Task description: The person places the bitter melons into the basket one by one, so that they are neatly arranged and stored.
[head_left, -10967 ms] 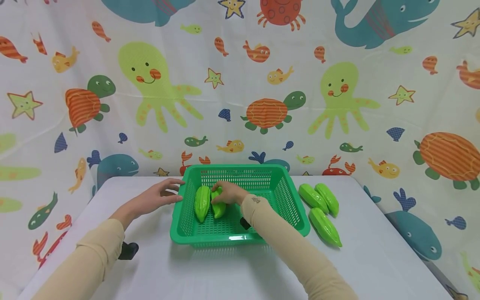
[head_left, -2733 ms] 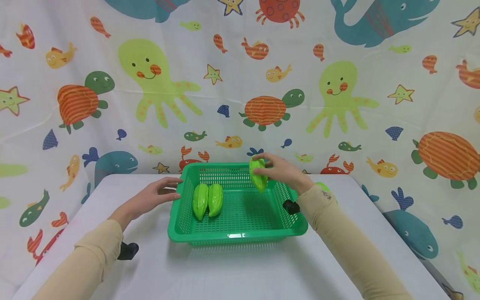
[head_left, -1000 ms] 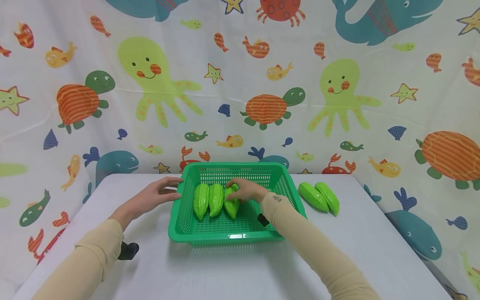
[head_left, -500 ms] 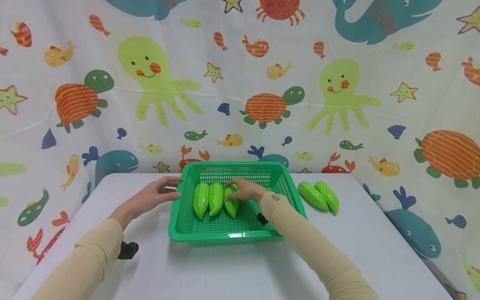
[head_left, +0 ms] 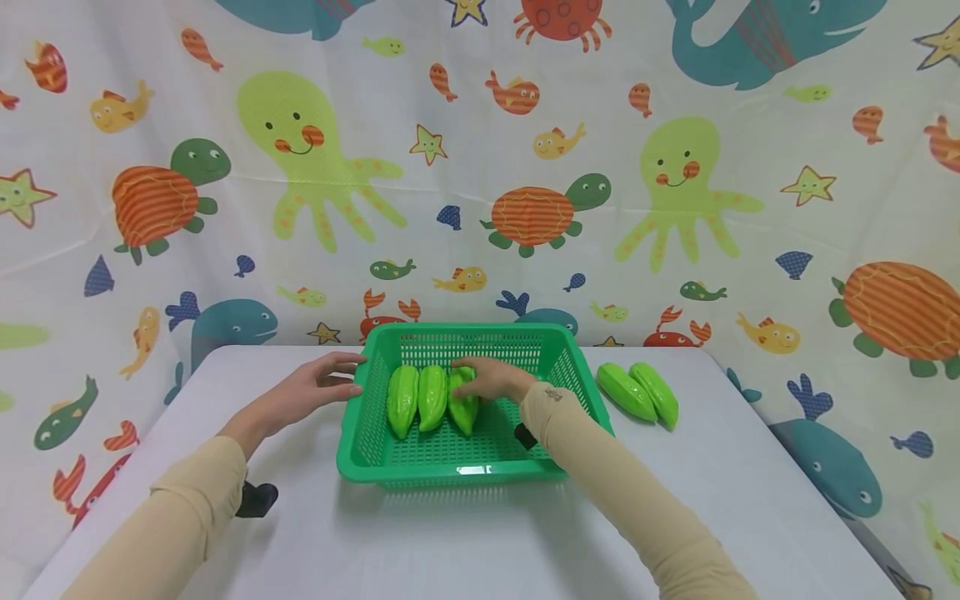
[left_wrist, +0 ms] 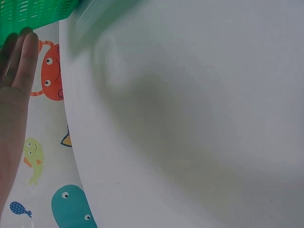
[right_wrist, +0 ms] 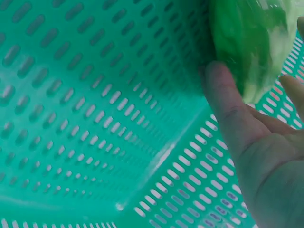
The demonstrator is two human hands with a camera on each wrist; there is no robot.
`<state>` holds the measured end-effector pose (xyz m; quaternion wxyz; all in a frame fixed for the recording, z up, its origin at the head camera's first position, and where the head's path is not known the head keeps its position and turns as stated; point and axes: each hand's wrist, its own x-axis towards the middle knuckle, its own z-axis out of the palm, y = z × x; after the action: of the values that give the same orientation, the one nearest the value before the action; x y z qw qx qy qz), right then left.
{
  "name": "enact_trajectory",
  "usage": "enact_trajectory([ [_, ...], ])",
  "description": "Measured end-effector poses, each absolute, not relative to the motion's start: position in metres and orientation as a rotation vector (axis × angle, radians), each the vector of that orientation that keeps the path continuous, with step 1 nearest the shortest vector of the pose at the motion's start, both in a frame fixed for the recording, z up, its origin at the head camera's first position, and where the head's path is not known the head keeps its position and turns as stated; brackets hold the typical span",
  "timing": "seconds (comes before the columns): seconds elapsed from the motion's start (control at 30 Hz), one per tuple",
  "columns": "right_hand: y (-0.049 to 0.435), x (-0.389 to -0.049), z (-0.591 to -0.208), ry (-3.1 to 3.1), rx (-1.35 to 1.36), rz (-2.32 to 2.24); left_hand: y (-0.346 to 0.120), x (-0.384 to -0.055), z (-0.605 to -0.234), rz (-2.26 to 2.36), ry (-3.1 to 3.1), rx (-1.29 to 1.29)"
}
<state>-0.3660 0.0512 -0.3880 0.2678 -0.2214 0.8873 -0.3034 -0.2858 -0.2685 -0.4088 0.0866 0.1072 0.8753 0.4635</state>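
Your right hand (head_left: 491, 379), clamped on a third green star fruit (head_left: 465, 412), had just brought it off the white table (head_left: 315, 533) into the green basket (head_left: 405, 474), beside two more star fruit (head_left: 432, 398), leaving two loose star fruit (head_left: 626, 392) outside, left hand (head_left: 307, 387) relaxed at the basket's edge.

Sea-creature cloth (head_left: 480, 117) behind white table (head_left: 420, 550)
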Motion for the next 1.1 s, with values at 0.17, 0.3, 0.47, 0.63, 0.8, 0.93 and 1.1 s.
enact_trajectory([
  [0.17,0.057,-0.366,-0.379,2.411,-0.628,-0.808,-0.269,-0.286,-0.409,1.387,2.602,0.315],
  [0.3,0.067,-0.365,-0.370,2.444,-0.655,-0.840,-0.269,-0.286,-0.408,1.378,2.608,0.316],
  [0.47,0.083,-0.362,-0.358,2.469,-0.639,-0.927,-0.269,-0.286,-0.408,1.379,2.610,0.322],
  [0.63,0.100,-0.356,-0.342,2.541,-0.630,-0.975,-0.269,-0.287,-0.409,1.379,2.608,0.321],
  [0.8,0.120,-0.342,-0.324,2.590,-0.641,-1.060,-0.270,-0.287,-0.410,1.379,2.607,0.321],
  [0.93,0.138,-0.330,-0.317,2.596,-0.634,-1.108,-0.271,-0.287,-0.410,1.378,2.607,0.321],
  [1.1,0.163,-0.319,-0.318,2.657,-0.625,-1.150,-0.269,-0.286,-0.409,1.378,2.607,0.318],
])
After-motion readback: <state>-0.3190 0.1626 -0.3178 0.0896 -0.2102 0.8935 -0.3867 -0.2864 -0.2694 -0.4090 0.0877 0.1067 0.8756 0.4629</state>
